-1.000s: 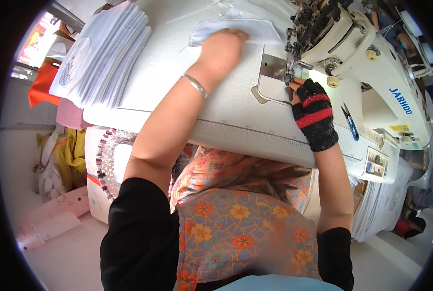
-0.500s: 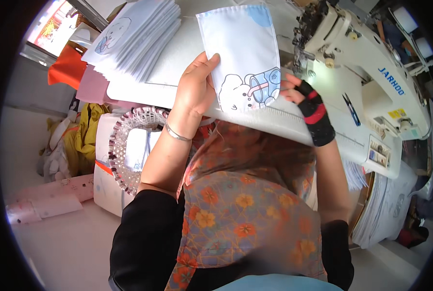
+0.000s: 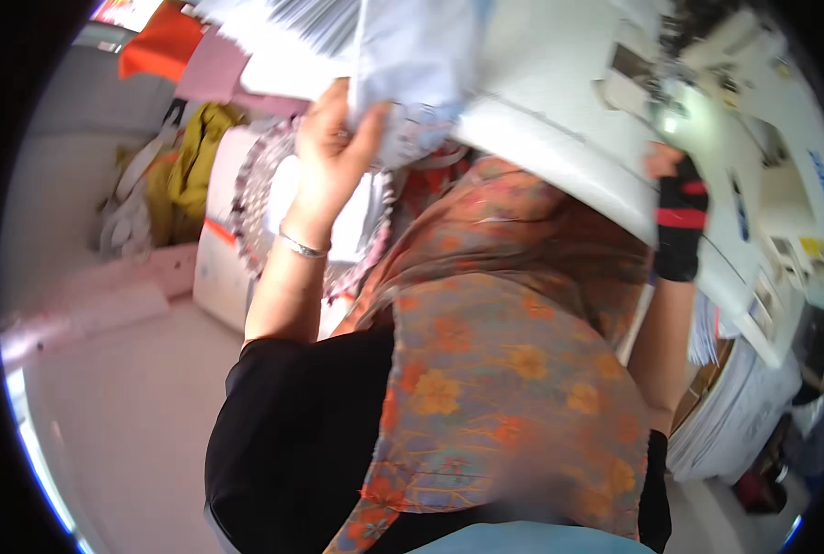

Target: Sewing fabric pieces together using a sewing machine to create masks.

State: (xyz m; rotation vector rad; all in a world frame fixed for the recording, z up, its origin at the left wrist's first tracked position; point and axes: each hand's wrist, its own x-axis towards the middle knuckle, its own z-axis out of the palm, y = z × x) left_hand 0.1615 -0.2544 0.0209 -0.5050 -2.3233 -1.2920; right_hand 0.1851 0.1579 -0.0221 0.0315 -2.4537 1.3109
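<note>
My left hand (image 3: 332,148) grips the edge of a white and pale blue printed cloth piece (image 3: 412,65), thumb in front. The cloth hangs over the left part of the white sewing table (image 3: 560,111) and is blurred by motion. Below that hand stands a round woven basket (image 3: 246,189) with white cloth pieces (image 3: 352,226) inside. My right hand (image 3: 680,212), in a black fingerless glove with red bands, is at the table's front edge near the sewing machine (image 3: 791,166). Its fingers look bent but are smeared, and nothing shows in them.
A stack of white cloth pieces (image 3: 292,28) lies at the far left of the table. Dark thread snips (image 3: 739,205) lie right of my right hand. Yellow cloth (image 3: 199,162) is heaped at the left, and a white bundle (image 3: 731,420) stands at the lower right.
My left hand has carried the cloth piece leftward, over the basket side. My right hand has come away from the cloth's corner. The whole view has shifted, with the table now farther right.
</note>
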